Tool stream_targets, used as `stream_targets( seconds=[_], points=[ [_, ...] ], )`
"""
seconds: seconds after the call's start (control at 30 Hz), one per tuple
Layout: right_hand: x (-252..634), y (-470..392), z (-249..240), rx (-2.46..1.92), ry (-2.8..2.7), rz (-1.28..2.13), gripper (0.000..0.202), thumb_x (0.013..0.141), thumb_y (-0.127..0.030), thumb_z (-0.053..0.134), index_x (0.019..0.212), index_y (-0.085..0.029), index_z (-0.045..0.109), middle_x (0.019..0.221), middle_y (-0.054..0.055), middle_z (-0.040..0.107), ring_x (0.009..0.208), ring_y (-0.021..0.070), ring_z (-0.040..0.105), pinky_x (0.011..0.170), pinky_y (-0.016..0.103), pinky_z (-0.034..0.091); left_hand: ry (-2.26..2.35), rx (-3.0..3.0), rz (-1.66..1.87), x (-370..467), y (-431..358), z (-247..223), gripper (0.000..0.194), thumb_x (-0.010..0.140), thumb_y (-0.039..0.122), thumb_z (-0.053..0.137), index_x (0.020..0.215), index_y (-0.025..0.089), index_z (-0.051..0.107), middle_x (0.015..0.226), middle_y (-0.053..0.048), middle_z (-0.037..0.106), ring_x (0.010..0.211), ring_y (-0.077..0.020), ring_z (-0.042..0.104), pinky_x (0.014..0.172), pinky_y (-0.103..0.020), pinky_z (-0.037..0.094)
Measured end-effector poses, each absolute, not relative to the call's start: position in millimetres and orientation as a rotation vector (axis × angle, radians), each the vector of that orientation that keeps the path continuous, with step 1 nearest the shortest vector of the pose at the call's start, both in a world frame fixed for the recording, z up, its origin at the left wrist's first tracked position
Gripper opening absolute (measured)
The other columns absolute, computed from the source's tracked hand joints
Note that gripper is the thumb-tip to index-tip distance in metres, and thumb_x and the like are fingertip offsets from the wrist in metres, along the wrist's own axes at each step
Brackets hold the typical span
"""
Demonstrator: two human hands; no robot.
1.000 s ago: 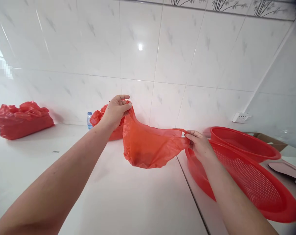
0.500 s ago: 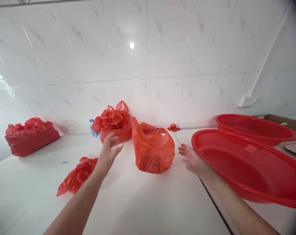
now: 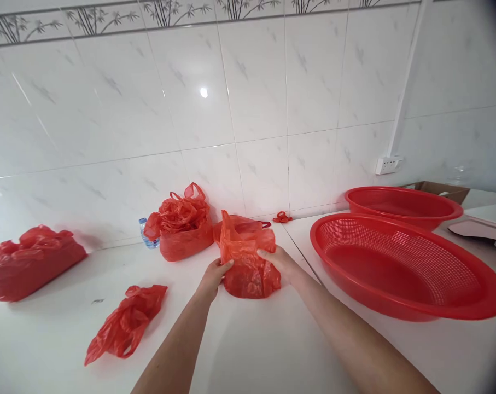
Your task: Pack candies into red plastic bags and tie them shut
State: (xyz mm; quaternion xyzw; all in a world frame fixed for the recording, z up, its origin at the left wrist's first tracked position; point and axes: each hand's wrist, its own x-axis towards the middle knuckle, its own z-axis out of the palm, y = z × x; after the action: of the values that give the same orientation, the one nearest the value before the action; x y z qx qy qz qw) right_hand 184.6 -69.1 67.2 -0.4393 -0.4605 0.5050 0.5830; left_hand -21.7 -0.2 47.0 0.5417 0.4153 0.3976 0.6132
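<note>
A translucent red plastic bag (image 3: 250, 268) stands on the white table between my hands, with something lumpy showing faintly in its lower part. My left hand (image 3: 215, 278) grips the bag's left side, thumb in front and fingers mostly hidden. On its right side, my right hand (image 3: 278, 261) pinches the plastic near the upper edge, its other fingers behind the bag. A crumpled red bag (image 3: 127, 323) lies to the left of my left forearm.
Bunched red bags (image 3: 184, 224) and a water bottle (image 3: 148, 232) are near the wall. A wrapped red bundle (image 3: 34, 262) sits far left. Red perforated basket (image 3: 387, 273) and red basin (image 3: 403, 205) occupy the right. A small red scrap (image 3: 282, 217) lies behind.
Both hands have moved inward from either side of the standing bag and taken hold of it. Its upper part is now drawn narrower. The view has shifted, showing more wall.
</note>
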Motion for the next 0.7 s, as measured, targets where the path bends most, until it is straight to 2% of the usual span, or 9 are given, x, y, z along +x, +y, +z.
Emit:
stream_targets(
  seconds=[0.1,0.2,0.3,0.4,0.5,0.63,0.7],
  points=[
    [191,-81,66,-0.804,-1.064,1.419,0.039,0.064,-0.033,0.075,0.097,-0.016,0.064,0.100,0.009,0.069,0.095,0.0255,0.064,0.086,0.040,0.048,0.788,1.212,1.050,-28,-8,66,0.042,0.061,0.039,0.076,0.093,0.015,0.063,0.093,-0.010,0.070,0.084,-0.0242,0.066,0.068,-0.031,0.050],
    [201,-88,70,-0.625,-0.996,1.313,0.038,0.063,-0.030,0.074,0.099,-0.023,0.063,0.106,0.005,0.068,0.097,0.0229,0.063,0.087,0.038,0.047,0.695,1.160,1.315,-38,-18,84,0.033,0.063,0.033,0.074,0.090,0.020,0.062,0.090,-0.002,0.070,0.080,-0.0199,0.066,0.072,-0.031,0.051],
    [204,-90,74,-0.591,-0.980,1.236,0.040,0.064,-0.033,0.072,0.102,-0.024,0.062,0.107,0.005,0.067,0.097,0.0237,0.062,0.088,0.039,0.046,0.756,1.195,1.299,-44,-24,84,0.032,0.061,0.027,0.074,0.089,0.020,0.060,0.083,0.000,0.069,0.072,-0.0174,0.065,0.067,-0.029,0.050],
    [200,-91,74,-0.657,-1.025,1.247,0.045,0.069,-0.047,0.065,0.106,-0.022,0.060,0.112,0.009,0.065,0.103,0.0263,0.060,0.089,0.041,0.045,0.753,1.157,1.126,-43,-27,65,0.033,0.060,0.023,0.074,0.090,0.018,0.060,0.078,-0.001,0.069,0.066,-0.0176,0.065,0.062,-0.028,0.050],
    [194,-94,69,-0.676,-1.089,1.305,0.052,0.075,-0.057,0.055,0.113,-0.022,0.056,0.120,0.011,0.061,0.110,0.0273,0.057,0.091,0.042,0.044,0.706,1.071,1.055,-38,-30,43,0.036,0.067,0.032,0.071,0.099,0.019,0.061,0.087,-0.006,0.070,0.076,-0.0229,0.067,0.068,-0.032,0.052],
    [188,-98,62,-0.646,-1.121,1.381,0.062,0.069,-0.067,0.058,0.113,-0.022,0.057,0.118,0.012,0.062,0.109,0.0286,0.058,0.089,0.042,0.045,0.657,1.088,1.037,-32,-35,34,0.057,0.071,0.052,0.066,0.117,0.021,0.057,0.100,-0.011,0.069,0.092,-0.0294,0.065,0.080,-0.039,0.051],
    [187,-100,60,-0.643,-1.132,1.393,0.071,0.067,-0.075,0.053,0.113,-0.022,0.058,0.116,0.014,0.062,0.108,0.0295,0.058,0.087,0.042,0.046,0.675,1.075,1.007,-33,-36,36,0.060,0.073,0.058,0.060,0.122,0.023,0.055,0.104,-0.011,0.069,0.095,-0.0298,0.064,0.080,-0.039,0.051]
  ],
)
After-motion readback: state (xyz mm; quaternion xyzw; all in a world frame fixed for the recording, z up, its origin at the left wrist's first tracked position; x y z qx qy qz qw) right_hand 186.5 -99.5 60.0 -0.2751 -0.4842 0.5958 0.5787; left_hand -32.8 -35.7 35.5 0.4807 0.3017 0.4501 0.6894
